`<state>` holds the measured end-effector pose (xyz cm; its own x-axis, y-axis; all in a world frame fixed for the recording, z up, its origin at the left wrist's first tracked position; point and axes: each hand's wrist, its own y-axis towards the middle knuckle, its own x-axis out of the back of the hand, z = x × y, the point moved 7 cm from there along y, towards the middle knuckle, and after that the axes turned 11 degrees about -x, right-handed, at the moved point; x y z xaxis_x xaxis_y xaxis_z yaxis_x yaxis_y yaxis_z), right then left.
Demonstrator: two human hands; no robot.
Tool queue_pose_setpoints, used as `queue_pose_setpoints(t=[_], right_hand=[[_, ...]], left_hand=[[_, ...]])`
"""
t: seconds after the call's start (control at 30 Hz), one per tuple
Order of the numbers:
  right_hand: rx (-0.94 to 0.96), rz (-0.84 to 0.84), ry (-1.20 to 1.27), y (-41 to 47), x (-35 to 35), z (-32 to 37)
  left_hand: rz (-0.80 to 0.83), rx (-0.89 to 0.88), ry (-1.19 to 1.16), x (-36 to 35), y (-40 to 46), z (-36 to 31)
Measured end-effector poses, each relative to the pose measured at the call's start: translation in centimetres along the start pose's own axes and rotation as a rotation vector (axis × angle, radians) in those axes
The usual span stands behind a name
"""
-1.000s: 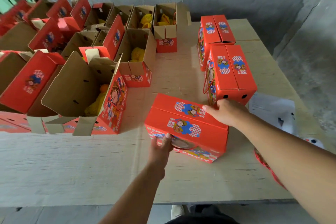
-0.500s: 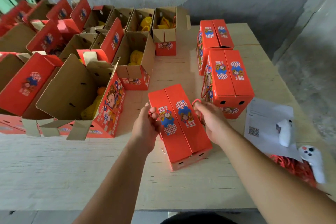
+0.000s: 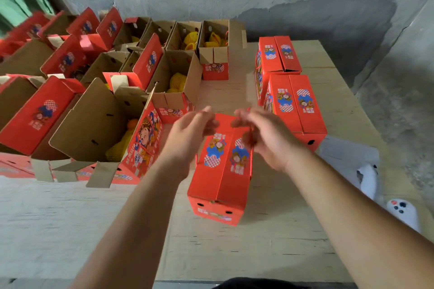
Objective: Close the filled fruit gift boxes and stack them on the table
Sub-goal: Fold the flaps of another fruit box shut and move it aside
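The closed box (image 3: 220,171) stands near the worktop's (image 3: 270,253) front edge; left hand (image 3: 187,129) and right hand (image 3: 265,134) hover over its far end, fingers curled, perhaps on its cord – too blurred to tell

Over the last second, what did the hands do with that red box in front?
The closed box was turned from lying crosswise to pointing lengthwise away from the person. Both hands left its sides: the left hand and right hand are now raised over its far end, blurred. The two closed boxes at right and the open boxes stayed put.
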<state>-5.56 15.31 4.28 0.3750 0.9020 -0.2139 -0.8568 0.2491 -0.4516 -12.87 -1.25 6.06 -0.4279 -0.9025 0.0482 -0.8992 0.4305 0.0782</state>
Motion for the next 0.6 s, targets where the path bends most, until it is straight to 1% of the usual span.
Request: queue_pose_setpoints(t=[0.07,0.1,0.17,0.2,0.23,0.27,0.3,0.33,0.37,0.4,0.43,0.47,0.57,0.6], right_hand=[[-0.115,0.11,-0.075,0.1,-2.4,-2.7],[-0.176,0.176,-0.045,0.2,-3.4,-3.8],[-0.256,0.245,0.186,0.5,-4.7,-4.7],[-0.271,0.213,0.317,0.8,-4.6,-4.5],[-0.268,0.167,0.411,1.2,-4.3,-4.1],[-0.249,0.124,0.441,1.5,-4.1,-3.6],[-0.23,0.096,0.431,1.8,-3.9,-3.0],[-0.223,0.074,0.402,2.0,-3.7,-2.1],[-0.228,0.039,0.37,1.9,-3.7,-1.2],[-0.235,0.024,0.34,1.7,-3.8,-0.2],[-0.233,0.036,0.312,1.4,-4.1,0.8],[-0.214,0.067,0.288,1.1,-4.6,1.9],[-0.093,0.202,0.271,-0.6,-6.2,5.6],[-0.038,0.254,0.286,-1.3,-6.5,6.9]], left_hand=[[0.159,-0.107,0.17,-2.5,-1.2,-0.8],[0.227,-0.169,0.309,-3.4,-1.9,-0.9],[0.316,-0.252,0.741,-4.1,-3.0,-0.6],[0.333,-0.299,0.972,-3.9,-3.2,-1.0],[0.324,-0.375,1.091,-3.7,-3.2,-2.0],[0.271,-0.475,1.077,-3.4,-3.0,-3.5],[0.159,-0.558,0.965,-2.4,-2.9,-5.2],[-0.012,-0.623,0.82,-0.8,-2.7,-6.7],[-0.18,-0.66,0.7,1.0,-2.7,-7.5],[-0.3,-0.651,0.606,2.6,-2.6,-7.7],[-0.357,-0.601,0.527,3.6,-2.3,-7.2],[-0.354,-0.515,0.467,4.2,-1.9,-6.0],[-0.158,-0.124,0.344,4.2,-1.1,-0.2],[-0.104,-0.024,0.269,4.0,-1.3,1.5]])
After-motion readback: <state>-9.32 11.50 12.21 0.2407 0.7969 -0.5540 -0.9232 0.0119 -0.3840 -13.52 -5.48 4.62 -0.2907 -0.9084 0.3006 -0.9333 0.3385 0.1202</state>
